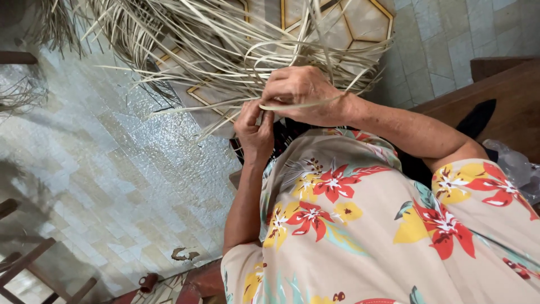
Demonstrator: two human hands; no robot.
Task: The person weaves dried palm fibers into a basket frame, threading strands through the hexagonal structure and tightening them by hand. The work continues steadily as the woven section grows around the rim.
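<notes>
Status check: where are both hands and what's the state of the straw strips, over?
Left hand pinching strips low in the bundle. Right hand closed over pale straw strips, one strand looped across its wrist. Loose strip ends fan out over the tiled floor. Nothing blocking.

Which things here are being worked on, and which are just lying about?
In hand: pale palm-leaf strips; left hand pinching them; right hand closed over one strip.

Lying about: wooden bench; plastic bag; small red cup; tiled floor.
</notes>
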